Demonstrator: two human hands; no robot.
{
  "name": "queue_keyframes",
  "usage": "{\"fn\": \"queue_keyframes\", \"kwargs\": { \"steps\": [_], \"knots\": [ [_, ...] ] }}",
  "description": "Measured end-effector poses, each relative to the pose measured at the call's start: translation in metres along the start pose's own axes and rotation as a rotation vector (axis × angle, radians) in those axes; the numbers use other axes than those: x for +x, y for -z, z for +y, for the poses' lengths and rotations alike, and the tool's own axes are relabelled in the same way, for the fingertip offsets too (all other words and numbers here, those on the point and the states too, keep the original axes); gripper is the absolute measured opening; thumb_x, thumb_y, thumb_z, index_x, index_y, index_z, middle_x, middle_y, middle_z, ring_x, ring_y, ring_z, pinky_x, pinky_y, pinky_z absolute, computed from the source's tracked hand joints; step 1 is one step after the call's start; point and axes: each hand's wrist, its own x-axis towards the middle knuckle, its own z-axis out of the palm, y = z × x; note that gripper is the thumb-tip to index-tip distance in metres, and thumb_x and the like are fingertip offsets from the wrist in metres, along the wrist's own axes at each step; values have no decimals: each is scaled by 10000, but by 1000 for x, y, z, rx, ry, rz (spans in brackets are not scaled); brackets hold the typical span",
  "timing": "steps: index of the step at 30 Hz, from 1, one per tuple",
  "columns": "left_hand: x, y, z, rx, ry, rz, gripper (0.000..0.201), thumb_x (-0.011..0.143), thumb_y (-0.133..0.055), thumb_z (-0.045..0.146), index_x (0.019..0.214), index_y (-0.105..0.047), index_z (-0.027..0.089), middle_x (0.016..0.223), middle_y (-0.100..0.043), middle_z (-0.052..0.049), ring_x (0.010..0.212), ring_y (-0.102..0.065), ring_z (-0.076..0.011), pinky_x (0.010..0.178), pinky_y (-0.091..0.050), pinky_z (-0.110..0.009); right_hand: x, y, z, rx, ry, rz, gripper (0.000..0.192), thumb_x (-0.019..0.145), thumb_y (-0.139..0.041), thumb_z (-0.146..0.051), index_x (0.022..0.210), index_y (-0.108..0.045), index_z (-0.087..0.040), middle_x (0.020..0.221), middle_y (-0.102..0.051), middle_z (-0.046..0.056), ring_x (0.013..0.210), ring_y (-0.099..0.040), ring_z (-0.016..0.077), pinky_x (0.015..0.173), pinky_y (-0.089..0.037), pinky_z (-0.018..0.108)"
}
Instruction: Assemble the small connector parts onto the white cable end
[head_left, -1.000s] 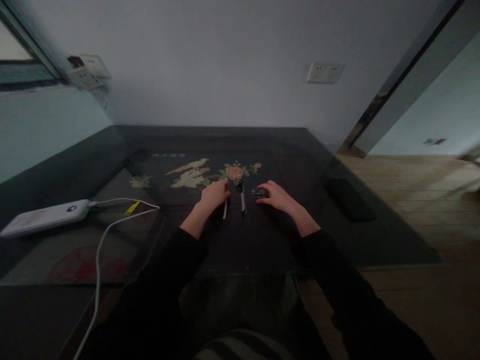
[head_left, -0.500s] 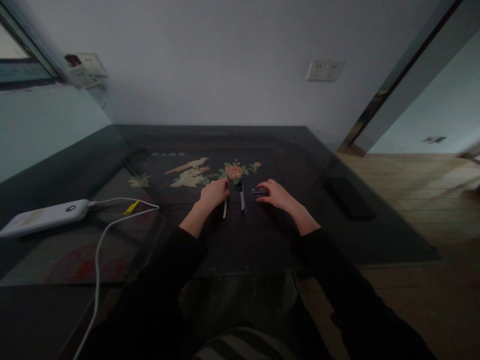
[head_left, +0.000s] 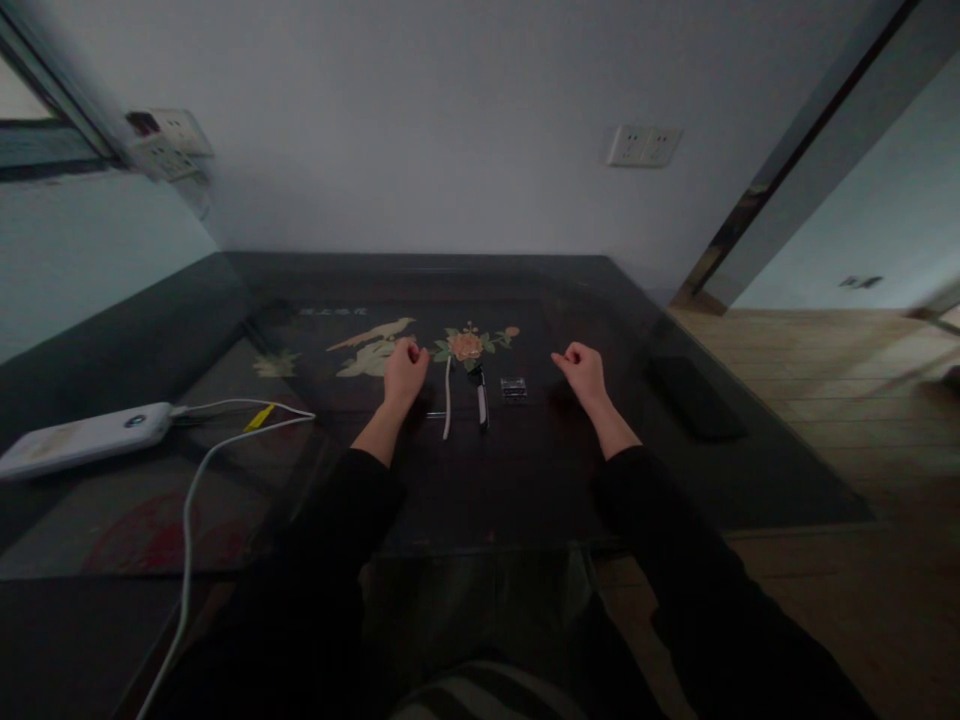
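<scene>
My left hand (head_left: 406,372) is curled into a loose fist over the table, with nothing visible in it. Just right of it lies a slim white strip (head_left: 448,400), roughly upright in the view. Beside the strip is a narrow black-and-silver tool (head_left: 482,400) with a wider black top end; its exact kind is too dark to make out. A small clear and dark rectangular case (head_left: 514,389) lies to the right of that tool. Farther right, my right hand (head_left: 583,370) is also closed, apart from the case, and no object shows in its fingers.
The dark glossy table (head_left: 480,490) has a bird-and-flower picture on it. A white power bank (head_left: 90,438) with a white cable (head_left: 196,500) and yellow tag (head_left: 259,417) lies left. A flat black object (head_left: 697,398) lies right. Behind stands a wall (head_left: 420,130).
My left hand has let go of the white strip and moved left. My right hand has released the small case, which stays on the table, and moved right.
</scene>
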Motion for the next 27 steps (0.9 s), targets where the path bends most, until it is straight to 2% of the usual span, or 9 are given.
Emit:
{"fn": "queue_keyframes", "kwargs": {
  "steps": [3, 8, 13, 21, 27],
  "knots": [
    [4, -1, -8, -42, 41, 39, 314, 786, -520, 108, 577, -304, 197, 568, -355, 49, 584, -371, -108, 608, -296, -237, 1, -4, 7, -77, -61, 81, 390, 680, -612, -196, 498, -269, -230, 477, -292, -74, 504, -292, 102, 546, -241, 269],
    [7, -4, -14, -16, 46, 19, 325, 751, -543, 134, 552, -293, 191, 525, -317, 57, 553, -324, -106, 563, -229, -255, 4, -13, 7, -184, -148, 145, 290, 660, -544, -139, 499, -318, -225, 487, -333, -55, 521, -346, 122, 553, -245, 277],
    [8, -5, -16, -18, 32, 11, 302, 736, -527, 132, 555, -291, 189, 538, -336, 51, 570, -339, -107, 566, -235, -251, 1, -16, 6, -229, -131, 199, 256, 686, -509, -152, 530, -321, -230, 519, -363, -39, 544, -365, 138, 564, -258, 281],
    [10, -7, -18, -6, -1, -121, 317, 747, -554, 207, 541, -314, 186, 521, -351, 49, 545, -352, -108, 550, -229, -249, 3, -18, 11, -277, -54, 37, 287, 732, -530, -234, 553, -305, -231, 540, -413, -27, 550, -392, 141, 552, -265, 271],
    [11, -8, -18, 22, 3, -130, 280, 763, -536, 204, 573, -331, 191, 551, -377, 46, 558, -373, -114, 554, -229, -248, 3, -15, 11, -330, -10, -115, 291, 722, -583, -241, 545, -355, -211, 549, -438, -31, 538, -400, 131, 528, -230, 257]
  ]
}}
